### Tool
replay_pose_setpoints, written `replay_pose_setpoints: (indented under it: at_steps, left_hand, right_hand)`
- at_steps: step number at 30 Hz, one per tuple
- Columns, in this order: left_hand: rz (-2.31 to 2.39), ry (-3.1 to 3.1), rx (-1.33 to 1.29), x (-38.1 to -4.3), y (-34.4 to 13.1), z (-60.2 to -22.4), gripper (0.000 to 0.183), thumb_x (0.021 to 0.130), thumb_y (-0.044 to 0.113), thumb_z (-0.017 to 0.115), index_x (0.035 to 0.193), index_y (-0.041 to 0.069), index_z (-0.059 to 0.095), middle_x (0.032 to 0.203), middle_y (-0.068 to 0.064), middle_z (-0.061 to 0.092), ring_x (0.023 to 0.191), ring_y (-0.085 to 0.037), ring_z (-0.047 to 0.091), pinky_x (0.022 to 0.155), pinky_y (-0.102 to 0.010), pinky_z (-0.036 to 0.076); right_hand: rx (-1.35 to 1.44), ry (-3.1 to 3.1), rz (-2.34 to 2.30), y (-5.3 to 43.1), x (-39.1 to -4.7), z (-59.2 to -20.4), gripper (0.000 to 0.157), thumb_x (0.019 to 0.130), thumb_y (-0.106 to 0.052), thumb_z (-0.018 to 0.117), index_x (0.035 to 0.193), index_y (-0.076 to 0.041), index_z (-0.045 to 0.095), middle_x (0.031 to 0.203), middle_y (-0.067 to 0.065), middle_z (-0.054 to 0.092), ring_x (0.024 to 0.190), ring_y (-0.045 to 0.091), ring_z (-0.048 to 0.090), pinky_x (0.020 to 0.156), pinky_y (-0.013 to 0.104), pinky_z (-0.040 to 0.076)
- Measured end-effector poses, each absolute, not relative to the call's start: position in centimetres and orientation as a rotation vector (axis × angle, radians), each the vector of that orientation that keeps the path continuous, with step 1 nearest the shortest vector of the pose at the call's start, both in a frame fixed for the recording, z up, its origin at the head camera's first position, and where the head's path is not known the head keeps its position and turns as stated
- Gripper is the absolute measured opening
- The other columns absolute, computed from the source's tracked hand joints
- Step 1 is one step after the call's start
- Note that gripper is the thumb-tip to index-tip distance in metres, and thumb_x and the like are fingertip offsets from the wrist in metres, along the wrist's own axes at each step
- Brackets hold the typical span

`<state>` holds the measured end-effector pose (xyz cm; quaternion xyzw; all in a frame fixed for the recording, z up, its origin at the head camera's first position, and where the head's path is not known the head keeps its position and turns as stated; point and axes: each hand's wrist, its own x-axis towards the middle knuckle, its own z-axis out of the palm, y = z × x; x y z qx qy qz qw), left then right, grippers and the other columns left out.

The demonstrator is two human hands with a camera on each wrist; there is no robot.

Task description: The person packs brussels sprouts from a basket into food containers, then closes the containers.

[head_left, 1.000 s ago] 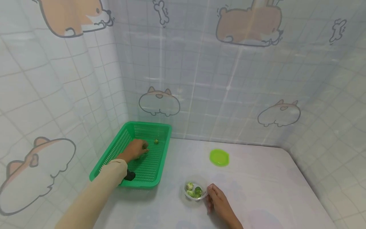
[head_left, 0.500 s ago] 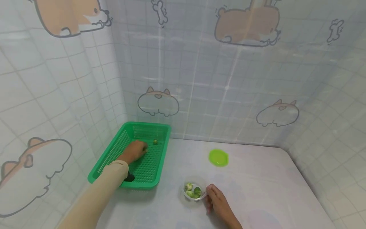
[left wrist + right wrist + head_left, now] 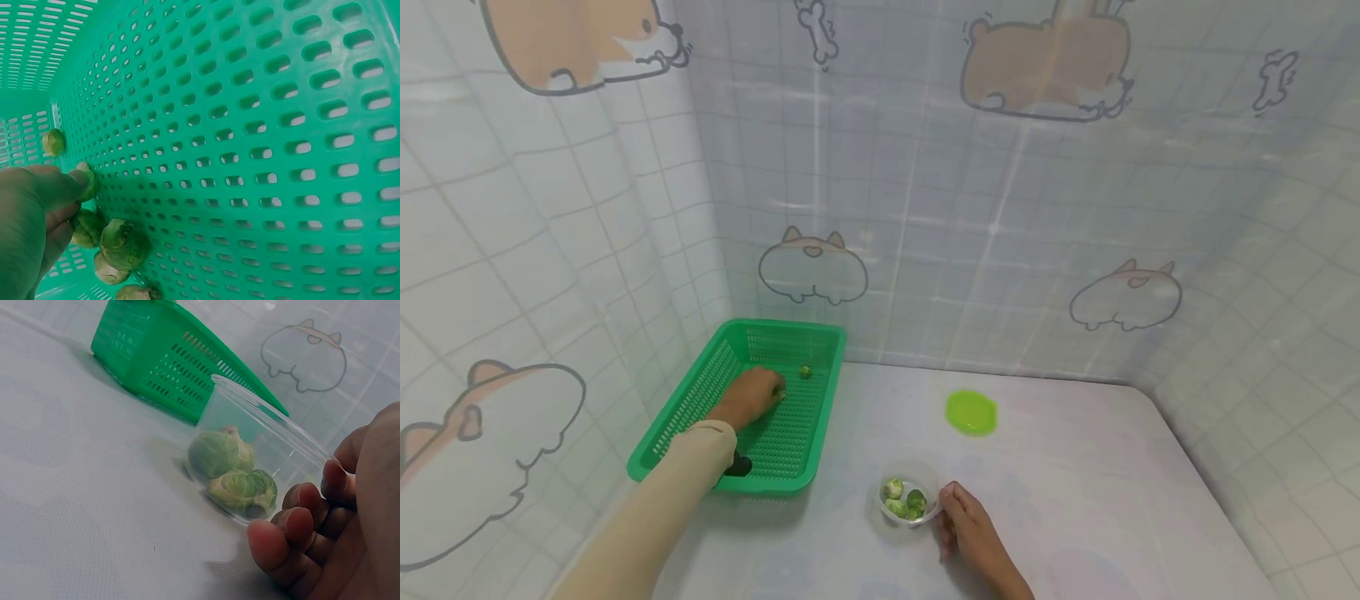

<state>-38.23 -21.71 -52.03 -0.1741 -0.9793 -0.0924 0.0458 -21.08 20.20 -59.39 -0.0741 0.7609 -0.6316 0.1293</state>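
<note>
Inside the green basket (image 3: 831,400), my left hand (image 3: 748,396) pinches a Brussels sprout (image 3: 89,182) between thumb and fingers, low at the basket's floor. Several other sprouts lie close by in the left wrist view, among them one near the hand (image 3: 125,244) and one farther off (image 3: 53,142). My right hand (image 3: 973,529) holds the rim of a clear plastic bowl (image 3: 275,422) between thumb and fingers. The bowl stands on the table with several Brussels sprouts (image 3: 222,453) in it.
A bright green round lid (image 3: 972,412) lies on the white table (image 3: 1075,467) behind the bowl. Walls covered with printed sheeting (image 3: 925,208) enclose the back and sides. A black band (image 3: 739,465) shows at the left wrist.
The left hand's fingers have drawn together on a sprout in the basket. The right hand keeps its hold on the bowl. The head view has shifted slightly.
</note>
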Motion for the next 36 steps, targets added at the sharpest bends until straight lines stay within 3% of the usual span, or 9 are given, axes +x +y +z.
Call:
replay_pose_setpoints:
  at_steps: [7,26,36]
  left_hand:
    - [-0.333,-2.974,-0.545,-38.0,-22.1,-51.9,0.015,0.093,0.013,0.073,0.105,0.004,0.077,0.098,-0.009,0.074,0.090,-0.026,0.070,0.078,-0.045,0.059]
    - [-0.463,-2.963,-0.522,-37.1,-22.4,-50.7,0.023,0.095,0.015,0.071,0.114,0.002,0.073,0.107,-0.013,0.074,0.096,-0.029,0.070,0.084,-0.049,0.058]
    - [-0.601,-2.885,-0.530,-36.8,-22.2,-50.0,0.023,0.095,0.015,0.071,0.114,0.002,0.074,0.110,-0.015,0.074,0.103,-0.034,0.069,0.087,-0.050,0.058]
  right_hand:
    - [-0.228,2.214,-1.839,20.1,-21.0,-59.2,0.037,0.112,-0.031,0.035,0.098,-0.001,0.050,0.076,0.004,0.052,0.054,0.016,0.055,0.050,0.031,0.054]
    - [-0.227,2.225,-1.826,20.2,-20.9,-59.1,0.035,0.112,-0.030,0.034,0.097,-0.002,0.050,0.076,0.004,0.052,0.055,0.016,0.055,0.050,0.031,0.054]
    - [-0.199,2.220,-1.820,20.3,-20.9,-59.0,0.039,0.110,-0.039,0.039,0.098,-0.003,0.050,0.077,0.004,0.053,0.056,0.018,0.056,0.050,0.030,0.053]
